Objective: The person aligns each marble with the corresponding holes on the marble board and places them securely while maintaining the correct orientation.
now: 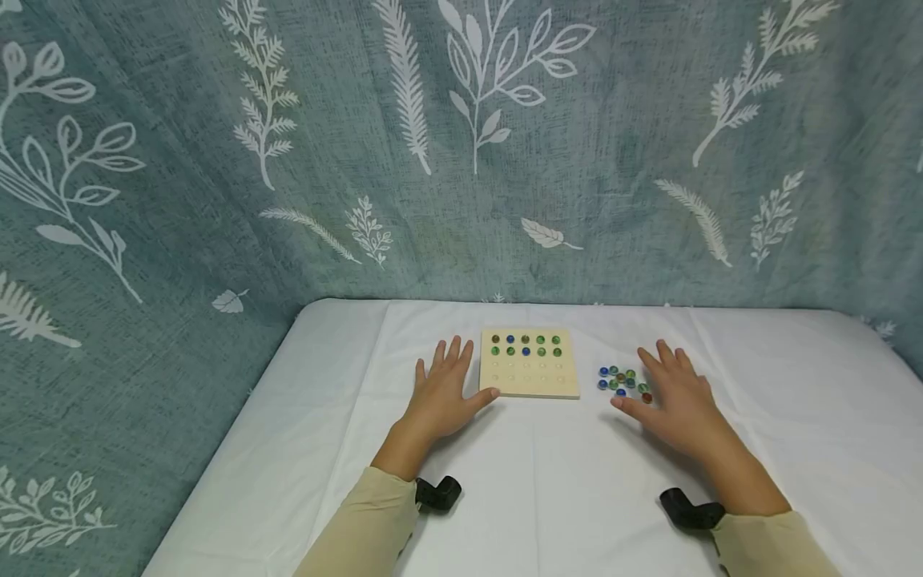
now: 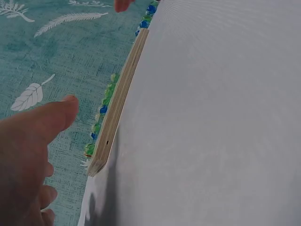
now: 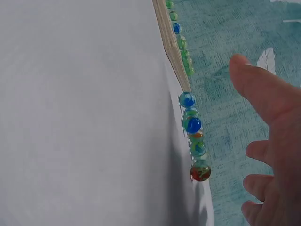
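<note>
A flat wooden board point(image 1: 530, 387) with rows of round dimples lies on the table. Glass marbles point(image 1: 525, 351), green, blue and brownish, fill its two far rows; the two near rows show bare dimples. My left hand point(image 1: 441, 398) hovers at the board's left side, fingers spread, thumb over the near left corner, holding nothing. To the right of the board, a loose cluster of marbles point(image 1: 621, 378) in blue, green and red-brown sits on the cloth. My right hand point(image 1: 681, 407) is spread just right of that cluster, thumb near the red marble point(image 3: 201, 171), with nothing held.
A white cloth point(image 1: 577, 481) covers the table, lightly creased. Behind and to the left hangs a blue-green curtain point(image 1: 324, 144) with white leaf prints. Each wrist carries a black camera mount, the left one point(image 1: 438, 494) and the right one point(image 1: 691, 510).
</note>
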`<state>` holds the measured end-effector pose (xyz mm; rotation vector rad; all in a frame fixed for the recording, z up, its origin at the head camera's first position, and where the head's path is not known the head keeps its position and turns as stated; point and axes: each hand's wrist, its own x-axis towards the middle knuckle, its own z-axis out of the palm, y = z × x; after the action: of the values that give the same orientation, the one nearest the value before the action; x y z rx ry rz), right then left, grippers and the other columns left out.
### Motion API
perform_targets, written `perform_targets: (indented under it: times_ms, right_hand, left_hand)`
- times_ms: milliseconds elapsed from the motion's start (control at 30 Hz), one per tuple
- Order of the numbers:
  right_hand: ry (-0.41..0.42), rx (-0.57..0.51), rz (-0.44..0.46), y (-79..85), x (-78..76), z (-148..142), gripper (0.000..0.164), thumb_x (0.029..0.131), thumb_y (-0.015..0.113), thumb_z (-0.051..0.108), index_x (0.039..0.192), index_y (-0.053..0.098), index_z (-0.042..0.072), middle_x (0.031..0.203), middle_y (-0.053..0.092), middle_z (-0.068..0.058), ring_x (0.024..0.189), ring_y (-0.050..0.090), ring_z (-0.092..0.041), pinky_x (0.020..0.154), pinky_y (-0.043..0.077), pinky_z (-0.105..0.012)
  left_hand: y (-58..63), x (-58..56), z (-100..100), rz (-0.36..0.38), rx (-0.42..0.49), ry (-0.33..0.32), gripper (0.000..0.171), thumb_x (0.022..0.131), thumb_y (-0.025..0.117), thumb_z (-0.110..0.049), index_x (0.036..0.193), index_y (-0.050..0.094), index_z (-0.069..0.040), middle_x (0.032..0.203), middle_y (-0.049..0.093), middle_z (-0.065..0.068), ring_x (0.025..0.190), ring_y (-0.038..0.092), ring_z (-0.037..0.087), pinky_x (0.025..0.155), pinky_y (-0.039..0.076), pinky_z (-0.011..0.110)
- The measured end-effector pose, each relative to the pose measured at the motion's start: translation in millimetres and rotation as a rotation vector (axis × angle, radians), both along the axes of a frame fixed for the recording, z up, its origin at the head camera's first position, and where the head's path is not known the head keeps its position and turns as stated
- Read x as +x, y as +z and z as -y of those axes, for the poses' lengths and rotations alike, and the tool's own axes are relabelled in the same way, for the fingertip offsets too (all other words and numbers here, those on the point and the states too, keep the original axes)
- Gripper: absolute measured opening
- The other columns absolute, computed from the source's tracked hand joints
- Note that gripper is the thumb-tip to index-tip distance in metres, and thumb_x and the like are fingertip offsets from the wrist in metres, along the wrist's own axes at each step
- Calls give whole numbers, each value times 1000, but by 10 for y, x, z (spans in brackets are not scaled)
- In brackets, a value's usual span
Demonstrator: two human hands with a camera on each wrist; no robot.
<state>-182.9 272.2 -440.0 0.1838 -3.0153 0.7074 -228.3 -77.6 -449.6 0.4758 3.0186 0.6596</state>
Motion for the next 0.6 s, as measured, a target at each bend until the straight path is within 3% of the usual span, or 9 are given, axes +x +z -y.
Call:
perform_targets:
  times_ms: [300,600]
  right_hand:
    - [-31,-177,81,-116,-12,-171,95,89,64,57,154,27,-1,161,5,-29,147,-1,-53,107,14,-78]
    - [-114,-206,125,-166,-22,-245,81,81,74,57,136,53,2,161,15,-27,142,20,-54,107,24,-72]
  left_hand:
    - [-107,-51,2,57,109,-43,85,93,54,-61,158,23,-15,165,17,8,153,8,30,122,5,60]
    - [-179,-91,-5,50,209,-68,77,95,56,-53,156,29,-13,162,25,6,153,14,27,123,3,55]
